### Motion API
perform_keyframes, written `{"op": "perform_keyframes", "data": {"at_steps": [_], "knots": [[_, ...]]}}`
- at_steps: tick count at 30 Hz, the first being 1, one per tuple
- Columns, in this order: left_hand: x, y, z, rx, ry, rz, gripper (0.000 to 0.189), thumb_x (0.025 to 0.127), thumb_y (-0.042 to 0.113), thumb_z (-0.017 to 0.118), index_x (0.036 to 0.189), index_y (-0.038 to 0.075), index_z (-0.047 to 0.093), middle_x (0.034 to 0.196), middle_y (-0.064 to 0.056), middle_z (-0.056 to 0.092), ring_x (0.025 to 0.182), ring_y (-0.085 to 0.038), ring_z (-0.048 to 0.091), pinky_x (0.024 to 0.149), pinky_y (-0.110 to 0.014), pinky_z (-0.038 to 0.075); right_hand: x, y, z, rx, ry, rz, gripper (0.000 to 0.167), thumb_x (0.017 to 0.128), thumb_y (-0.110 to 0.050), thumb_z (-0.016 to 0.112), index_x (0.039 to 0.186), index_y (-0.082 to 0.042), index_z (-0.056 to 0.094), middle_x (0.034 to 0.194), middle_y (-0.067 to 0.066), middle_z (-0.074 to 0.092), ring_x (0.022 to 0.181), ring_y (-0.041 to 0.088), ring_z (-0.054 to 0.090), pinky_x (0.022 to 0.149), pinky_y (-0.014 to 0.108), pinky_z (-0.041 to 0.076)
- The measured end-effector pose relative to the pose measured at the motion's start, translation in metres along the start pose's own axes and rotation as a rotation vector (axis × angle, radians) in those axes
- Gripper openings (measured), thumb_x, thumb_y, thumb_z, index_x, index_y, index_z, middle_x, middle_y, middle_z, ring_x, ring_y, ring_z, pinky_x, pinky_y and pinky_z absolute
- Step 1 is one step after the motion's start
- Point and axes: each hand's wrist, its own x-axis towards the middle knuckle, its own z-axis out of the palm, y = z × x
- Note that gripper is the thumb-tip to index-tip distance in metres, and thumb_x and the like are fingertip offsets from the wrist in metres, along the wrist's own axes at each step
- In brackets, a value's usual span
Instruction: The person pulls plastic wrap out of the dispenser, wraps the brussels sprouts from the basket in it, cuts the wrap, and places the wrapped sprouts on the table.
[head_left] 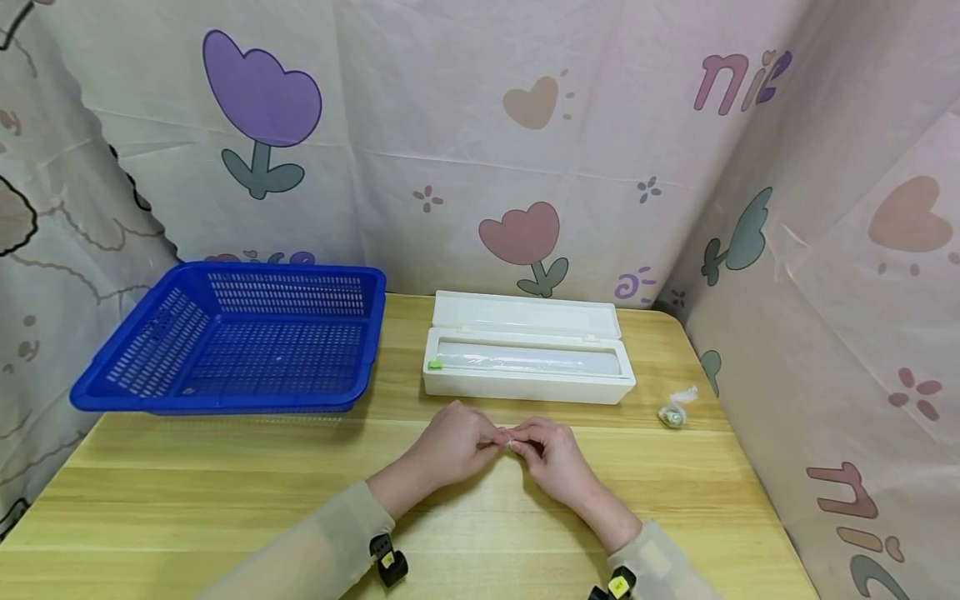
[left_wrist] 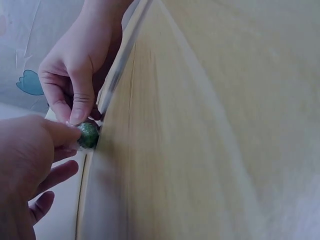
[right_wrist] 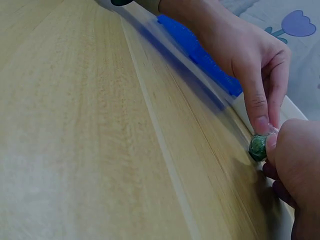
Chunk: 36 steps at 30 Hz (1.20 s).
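Note:
Both hands meet over the table in front of a white box. Between their fingertips is a small round green thing (left_wrist: 88, 135) wrapped in clear plastic film; what lies under the film I cannot tell. My left hand (head_left: 459, 440) pinches the wrap from one side, thumb against fingers. From the other side my right hand (head_left: 553, 462) pinches it too, with the film bunched between the two hands in the right wrist view. A similar wrapped ball (head_left: 672, 415), its film twisted into a tail, lies on the table to the right.
The white cling film box (head_left: 528, 387) stands behind the hands, lid raised, with a roll of film (head_left: 525, 358) inside and a green slider at its left end. A blue plastic basket (head_left: 247, 404) sits at the back left. Printed cloth (head_left: 420, 100) hangs behind the wooden table (head_left: 225, 492).

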Motion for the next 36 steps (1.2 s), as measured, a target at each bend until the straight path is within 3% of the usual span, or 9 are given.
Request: {"op": "perform_keyframes", "data": {"at_steps": [5, 10, 16, 23, 31, 36], "knots": [[-0.0002, -0.0016, 0.0006, -0.007, -0.041, -0.041, 0.014, 0.09, 0.024, 0.087, 0.104, 0.022, 0.086, 0.1, 0.009, 0.079, 0.089, -0.003, 0.073, 0.074, -0.027, 0.05, 0.0, -0.0013, 0.0003, 0.0, 0.004, -0.011, 0.018, 0.089, 0.008, 0.079, 0.103, -0.003, 0.082, 0.102, 0.002, 0.077, 0.093, 0.018, 0.074, 0.079, 0.027, 0.061], [-0.0013, -0.0041, 0.0039, -0.077, -0.005, -0.083, 0.013, 0.089, 0.023, 0.088, 0.101, 0.02, 0.086, 0.098, 0.008, 0.08, 0.089, -0.006, 0.075, 0.078, -0.027, 0.058, 0.0, -0.0007, -0.0011, -0.031, -0.02, -0.033, 0.017, 0.091, 0.006, 0.08, 0.106, -0.002, 0.082, 0.106, 0.004, 0.076, 0.097, 0.017, 0.073, 0.082, 0.027, 0.061], [-0.0024, -0.0042, 0.0045, -0.075, 0.03, -0.083, 0.01, 0.087, 0.021, 0.089, 0.097, 0.018, 0.087, 0.095, 0.006, 0.08, 0.087, -0.008, 0.075, 0.077, -0.028, 0.058, -0.0006, -0.0002, -0.0043, -0.047, -0.082, -0.053, 0.027, 0.087, 0.001, 0.085, 0.113, 0.0, 0.079, 0.114, 0.007, 0.074, 0.103, 0.02, 0.072, 0.088, 0.028, 0.059], [-0.0011, -0.0028, 0.0049, -0.085, 0.021, -0.101, 0.01, 0.089, 0.021, 0.087, 0.099, 0.018, 0.086, 0.096, 0.007, 0.08, 0.086, -0.006, 0.074, 0.074, -0.026, 0.055, -0.0005, -0.0007, -0.0033, -0.064, -0.054, -0.045, 0.024, 0.086, 0.002, 0.085, 0.109, 0.0, 0.08, 0.112, 0.009, 0.075, 0.101, 0.023, 0.073, 0.088, 0.031, 0.06], [-0.0012, 0.0002, 0.0033, -0.097, -0.002, -0.139, 0.017, 0.093, 0.028, 0.084, 0.108, 0.02, 0.085, 0.098, 0.009, 0.079, 0.06, 0.002, 0.052, 0.066, -0.024, 0.048, -0.0014, -0.0013, -0.0032, -0.023, -0.061, 0.039, 0.021, 0.09, -0.002, 0.082, 0.111, -0.005, 0.08, 0.113, 0.001, 0.075, 0.102, 0.016, 0.071, 0.087, 0.031, 0.06], [-0.0016, 0.0009, 0.0026, -0.079, -0.017, -0.162, 0.029, 0.088, 0.03, 0.088, 0.116, 0.022, 0.083, 0.101, 0.01, 0.079, 0.06, 0.0, 0.05, 0.07, -0.027, 0.049, -0.0022, -0.0011, -0.0032, 0.019, -0.052, 0.063, 0.024, 0.093, -0.001, 0.079, 0.116, -0.007, 0.078, 0.11, -0.001, 0.075, 0.096, 0.013, 0.07, 0.081, 0.029, 0.06]]}}
